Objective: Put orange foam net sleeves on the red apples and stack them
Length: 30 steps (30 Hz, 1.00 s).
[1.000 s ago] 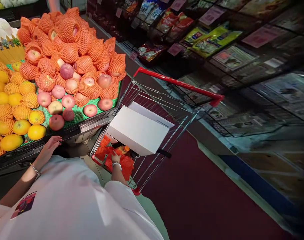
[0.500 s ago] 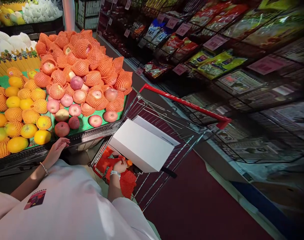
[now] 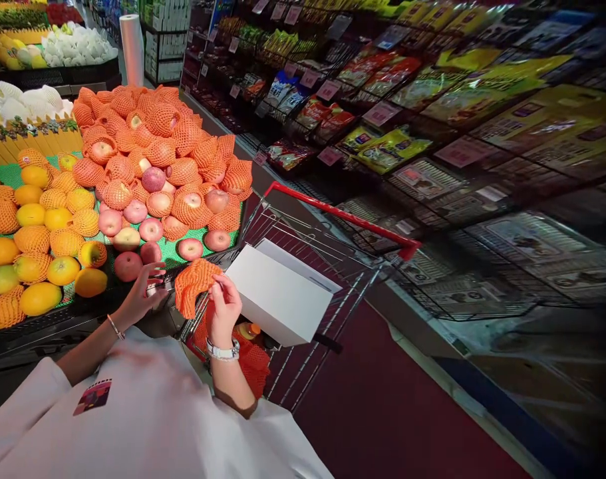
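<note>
Pinched in the fingers of my right hand (image 3: 223, 303) is an orange foam fruit net (image 3: 194, 283), lifted above the near corner of the shopping cart (image 3: 340, 216). The net looks limp and hollow. My left hand (image 3: 146, 293) is just left of the net, apart from it, fingers spread and curved, with nothing in them. Bare apples (image 3: 190, 249) lie behind my hands at the front of the fruit stand. Inside the cart are a white box (image 3: 277, 286), more orange foam nets (image 3: 255, 366) and an orange-capped bottle (image 3: 253, 329), partly hidden by my right wrist.
Apples in orange foam nets (image 3: 160, 120) are heaped at the back of the stand. Oranges (image 3: 40, 299) fill its left side. Shelves of packaged food (image 3: 392, 150) run along the right. A plastic bag roll (image 3: 132, 50) stands behind the fruit.
My right hand has come up out of the cart with an orange foam net. My left hand has moved right, towards the net. The view has shifted a little.
</note>
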### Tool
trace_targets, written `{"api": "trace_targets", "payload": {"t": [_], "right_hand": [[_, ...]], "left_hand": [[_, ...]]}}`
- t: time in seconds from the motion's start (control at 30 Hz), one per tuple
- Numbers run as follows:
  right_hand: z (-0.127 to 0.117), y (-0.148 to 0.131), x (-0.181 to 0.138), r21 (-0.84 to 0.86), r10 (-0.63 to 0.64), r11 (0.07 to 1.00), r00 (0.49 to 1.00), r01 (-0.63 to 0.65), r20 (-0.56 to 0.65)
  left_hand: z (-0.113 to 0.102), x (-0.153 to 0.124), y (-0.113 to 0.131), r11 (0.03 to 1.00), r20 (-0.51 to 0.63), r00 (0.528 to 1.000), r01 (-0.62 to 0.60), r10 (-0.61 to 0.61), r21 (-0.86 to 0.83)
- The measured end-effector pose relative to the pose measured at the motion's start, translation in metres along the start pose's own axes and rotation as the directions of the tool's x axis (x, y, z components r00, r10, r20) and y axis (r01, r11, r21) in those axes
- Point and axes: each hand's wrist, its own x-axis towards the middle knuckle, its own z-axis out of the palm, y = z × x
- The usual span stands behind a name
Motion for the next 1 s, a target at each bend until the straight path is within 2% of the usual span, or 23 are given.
{"api": "trace_targets", "payload": {"t": [0.1,0.2,0.33,0.4,0.47,0.6,0.67,0.83,1.0], "right_hand": [[0.017,-0.011,-0.010,-0.017,0.055,0.998,0.983,-0.053,0.173],[0.026,-0.015,-0.017,0.016,0.105,0.994,0.965,-0.112,0.240],[0.023,-0.019,-0.018,0.160,0.226,0.948,0.936,-0.275,0.269],[0.017,-0.019,-0.016,0.132,0.285,0.931,0.904,-0.340,0.319],[0.012,-0.018,-0.014,0.026,0.289,0.947,0.887,-0.319,0.361],[0.007,-0.012,-0.013,-0.238,0.218,0.964,0.872,-0.121,0.438],[0.007,-0.009,-0.014,-0.299,0.194,0.952,0.872,-0.057,0.451],[0.012,-0.005,-0.017,-0.263,0.215,0.959,0.877,-0.106,0.430],[0.019,0.000,-0.023,-0.067,0.106,0.994,0.922,-0.087,0.372]], "left_hand": [[0.002,0.004,0.007,0.988,0.037,0.990,-0.135,0.133,0.068],[-0.003,0.012,0.016,0.957,0.034,0.980,-0.200,0.197,0.211],[-0.017,0.021,0.022,0.959,0.072,0.989,-0.141,0.127,0.247],[-0.024,0.025,0.022,0.974,0.123,0.991,-0.086,0.061,0.210],[-0.029,0.027,0.020,0.983,0.150,0.988,-0.045,0.018,0.177],[-0.034,0.027,0.018,0.985,0.184,0.982,-0.002,-0.031,0.175],[-0.036,0.025,0.017,0.978,0.219,0.975,0.002,-0.048,0.208],[-0.040,0.015,0.011,0.953,0.288,0.954,-0.008,-0.084,0.303],[-0.041,0.006,0.006,0.944,0.312,0.945,-0.010,-0.099,0.330]]}}
